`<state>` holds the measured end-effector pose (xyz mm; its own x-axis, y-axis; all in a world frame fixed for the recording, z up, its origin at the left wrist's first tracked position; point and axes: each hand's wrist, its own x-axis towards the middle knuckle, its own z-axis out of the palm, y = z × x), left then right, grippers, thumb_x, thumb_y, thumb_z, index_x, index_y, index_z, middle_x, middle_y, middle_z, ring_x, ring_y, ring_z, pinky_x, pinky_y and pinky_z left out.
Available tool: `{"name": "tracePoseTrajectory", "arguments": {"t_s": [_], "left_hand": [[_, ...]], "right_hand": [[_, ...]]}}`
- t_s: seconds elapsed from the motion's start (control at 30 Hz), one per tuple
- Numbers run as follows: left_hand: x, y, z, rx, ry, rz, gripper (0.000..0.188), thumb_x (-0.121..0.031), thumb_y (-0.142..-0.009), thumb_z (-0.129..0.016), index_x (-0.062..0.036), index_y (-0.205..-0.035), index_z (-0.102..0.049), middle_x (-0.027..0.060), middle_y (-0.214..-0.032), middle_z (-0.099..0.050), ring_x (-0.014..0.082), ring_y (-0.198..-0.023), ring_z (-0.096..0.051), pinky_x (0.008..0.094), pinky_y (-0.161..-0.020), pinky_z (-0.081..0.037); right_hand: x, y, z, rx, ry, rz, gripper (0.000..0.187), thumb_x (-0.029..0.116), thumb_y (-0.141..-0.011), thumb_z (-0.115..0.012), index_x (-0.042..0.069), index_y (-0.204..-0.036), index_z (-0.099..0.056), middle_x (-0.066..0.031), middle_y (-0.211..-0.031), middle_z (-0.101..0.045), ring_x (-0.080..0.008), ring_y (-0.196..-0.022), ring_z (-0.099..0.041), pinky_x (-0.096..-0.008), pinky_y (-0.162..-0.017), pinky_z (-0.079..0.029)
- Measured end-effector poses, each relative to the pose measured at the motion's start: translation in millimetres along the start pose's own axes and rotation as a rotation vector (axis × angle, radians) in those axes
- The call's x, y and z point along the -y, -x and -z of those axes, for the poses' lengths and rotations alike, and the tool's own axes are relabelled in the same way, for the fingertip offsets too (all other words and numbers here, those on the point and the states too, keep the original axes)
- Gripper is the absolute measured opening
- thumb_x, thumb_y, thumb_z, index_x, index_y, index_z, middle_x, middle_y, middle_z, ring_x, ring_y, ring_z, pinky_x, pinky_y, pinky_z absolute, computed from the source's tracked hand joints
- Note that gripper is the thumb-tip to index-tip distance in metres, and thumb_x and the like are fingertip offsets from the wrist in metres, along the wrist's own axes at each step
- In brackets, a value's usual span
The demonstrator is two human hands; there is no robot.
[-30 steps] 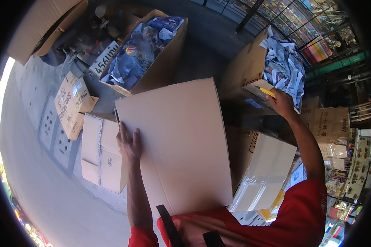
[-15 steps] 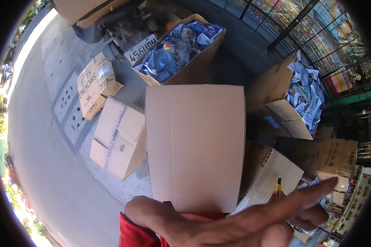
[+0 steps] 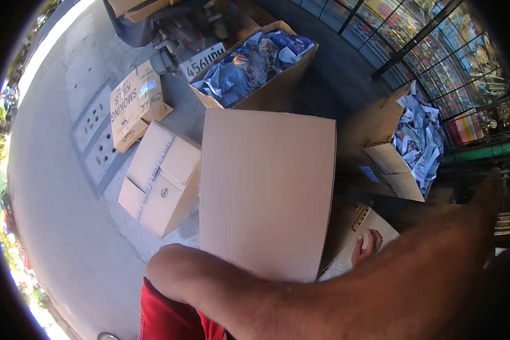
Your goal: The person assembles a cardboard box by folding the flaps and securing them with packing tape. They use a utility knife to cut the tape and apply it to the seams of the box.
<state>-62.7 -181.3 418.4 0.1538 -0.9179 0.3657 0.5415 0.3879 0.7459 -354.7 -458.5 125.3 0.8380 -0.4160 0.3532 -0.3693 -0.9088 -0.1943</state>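
A large plain brown cardboard box (image 3: 266,187) stands upright in front of me. My left forearm (image 3: 357,294) stretches across the foreground toward the right edge, where its hand blurs into the dark rim and its fingers cannot be made out. Beyond that arm, my right hand (image 3: 369,245) shows thumb and fingers apart over a lower cardboard box (image 3: 345,229) with dark print. The rest of that hand is hidden by the left arm. No cutter can be seen in either hand. My bent knee (image 3: 175,258) and red shorts (image 3: 167,311) are at the lower left.
Two open boxes hold crumpled newspaper: one at the back (image 3: 255,68), one at the right (image 3: 416,141). On the left are a closed white-brown box (image 3: 158,178) and a flattened printed carton (image 3: 136,102). A vehicle with a number plate (image 3: 203,61) stands behind. Wire mesh shelving (image 3: 430,56) lines the right.
My left arm has reached farther right, taking its hand to the dark rim. The yellow cutter beside my right hand has gone from sight. The view has shifted slightly.
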Motion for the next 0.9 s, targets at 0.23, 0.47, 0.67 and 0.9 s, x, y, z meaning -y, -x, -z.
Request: {"name": "tracePoseTrajectory", "arguments": {"t_s": [0.23, 0.47, 0.67, 0.9], "left_hand": [[46, 45, 220, -0.958, -1.464, 0.456, 0.056, -0.043, -0.099, -0.058, 0.0039, -0.130, -0.061, 0.0266, -0.130, -0.062, 0.0416, -0.122, -0.060, 0.0443, -0.105, -0.046], [101, 153, 388, -1.108, -1.407, 0.796, 0.073, -0.056, -0.097, -0.052, 0.0124, -0.123, -0.055, 0.0364, -0.113, -0.065, 0.0495, -0.112, -0.063, 0.0515, -0.097, -0.050], [55, 131, 368, -1.228, -1.183, 0.752, 0.067, -0.061, -0.095, -0.054, 0.0031, -0.103, -0.071, 0.0305, -0.105, -0.070, 0.0475, -0.105, -0.066, 0.0492, -0.091, -0.053], [15, 128, 327, -0.993, -1.213, 0.558, 0.061, -0.053, -0.098, -0.054, 0.0051, -0.098, -0.073, 0.0304, -0.098, -0.070, 0.0449, -0.095, -0.069, 0.0482, -0.086, -0.053]], "right_hand": [[79, -196, -106, 0.058, -0.396, -0.231, 0.057, 0.040, -0.096, -0.064, -0.001, -0.134, -0.055, -0.0231, -0.127, -0.059, -0.0410, -0.119, -0.058, -0.0479, -0.101, -0.046], [87, -308, -203, 0.451, -0.745, -0.726, 0.062, 0.061, -0.095, -0.059, 0.000, -0.107, -0.057, -0.0118, -0.107, -0.059, -0.0216, -0.103, -0.055, -0.0416, -0.091, -0.046], [63, -319, -205, 0.180, -0.526, -0.636, 0.047, 0.040, -0.099, -0.050, -0.006, -0.096, -0.061, -0.0188, -0.097, -0.065, -0.0289, -0.093, -0.063, -0.0468, -0.082, -0.047], [82, -319, -111, 0.388, -0.455, -0.514, 0.042, 0.027, -0.092, -0.046, -0.014, -0.089, -0.059, -0.0329, -0.094, -0.064, -0.0355, -0.085, -0.064, -0.0486, -0.078, -0.047]]}}
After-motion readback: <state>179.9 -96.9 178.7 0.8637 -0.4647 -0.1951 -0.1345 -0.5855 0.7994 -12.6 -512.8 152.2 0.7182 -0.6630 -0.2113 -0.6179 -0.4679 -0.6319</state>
